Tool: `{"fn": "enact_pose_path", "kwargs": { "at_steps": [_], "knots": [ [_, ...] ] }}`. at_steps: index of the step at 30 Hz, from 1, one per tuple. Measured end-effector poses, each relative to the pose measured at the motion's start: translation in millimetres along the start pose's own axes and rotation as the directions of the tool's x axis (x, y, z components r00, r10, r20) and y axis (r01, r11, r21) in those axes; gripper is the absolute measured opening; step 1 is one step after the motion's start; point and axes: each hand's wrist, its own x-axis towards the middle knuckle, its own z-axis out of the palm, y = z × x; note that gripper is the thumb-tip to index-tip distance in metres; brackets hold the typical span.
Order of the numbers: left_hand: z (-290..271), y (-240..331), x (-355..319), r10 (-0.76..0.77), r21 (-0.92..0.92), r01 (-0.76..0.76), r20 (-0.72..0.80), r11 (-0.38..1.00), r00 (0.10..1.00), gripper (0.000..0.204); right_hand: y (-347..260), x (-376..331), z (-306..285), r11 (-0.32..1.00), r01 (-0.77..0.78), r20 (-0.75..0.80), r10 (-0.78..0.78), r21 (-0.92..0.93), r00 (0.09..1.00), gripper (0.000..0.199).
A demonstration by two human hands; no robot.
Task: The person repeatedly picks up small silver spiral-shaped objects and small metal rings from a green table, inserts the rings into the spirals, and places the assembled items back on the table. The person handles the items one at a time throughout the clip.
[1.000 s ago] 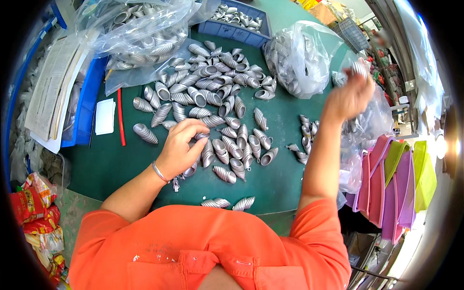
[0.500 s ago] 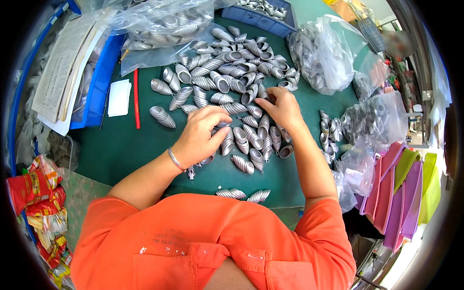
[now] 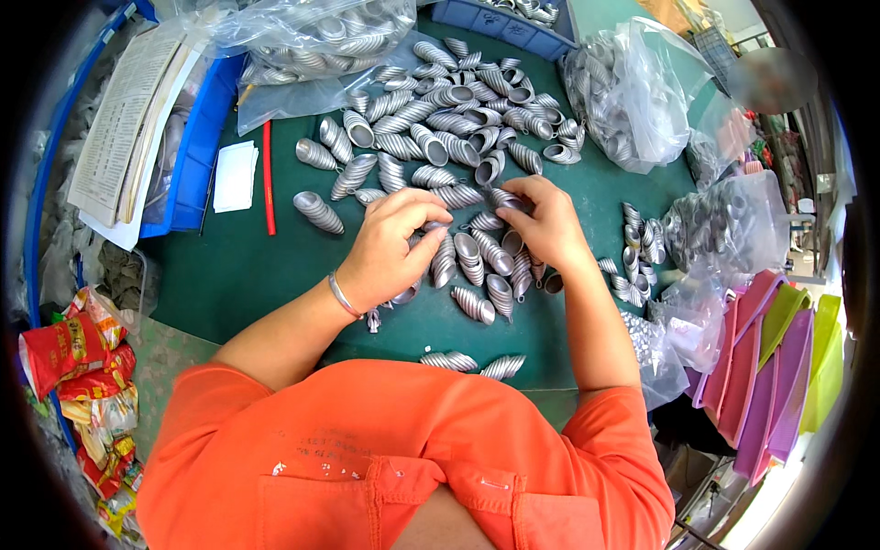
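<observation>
Here we see dozens of ribbed silver cones (image 3: 458, 147), too many to count, heaped mid-tabletop (image 3: 247, 266). Our left hand (image 3: 390, 247) curls its fingers onto some; our right hand (image 3: 545, 225) pinches one. Three clear bags of cones lie along the far and right edges; one red pen (image 3: 268, 179) and one white card (image 3: 236, 176) sit near the left edge.

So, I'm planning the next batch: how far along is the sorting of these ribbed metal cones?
Done, apparently: clear bags already full of cones. In hand: both the left hand and right hand work in the loose pile. Left: most of that pile, still spread across the green table.
</observation>
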Motion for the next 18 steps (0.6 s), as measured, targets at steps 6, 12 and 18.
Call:
{"fn": "enact_pose_path", "kwargs": {
  "at_steps": [6, 12, 18],
  "knots": [
    [-0.6, 0.3, -1.5, -0.015, 0.028, 0.014, 0.005, 0.999, 1.000, 0.014, 16.5, -25.8, -0.9, 0.483, -0.026, 0.073, -0.078, 0.875, 0.994, 0.031],
    [-1.8, 4.2, 2.6, -0.025, -0.027, 0.025, 0.010, 0.999, 1.000, 0.012, 10.0, -47.5, 8.5, -0.294, -0.150, 0.129, -0.088, 0.944, 0.988, 0.041],
    [0.1, 1.2, 2.2, -0.008, -0.030, 0.007, -0.025, 1.000, 1.000, 0.011, -3.1, -54.3, 8.5, -0.602, -0.171, 0.176, -0.051, 0.780, 0.983, 0.034]
  ]
}}
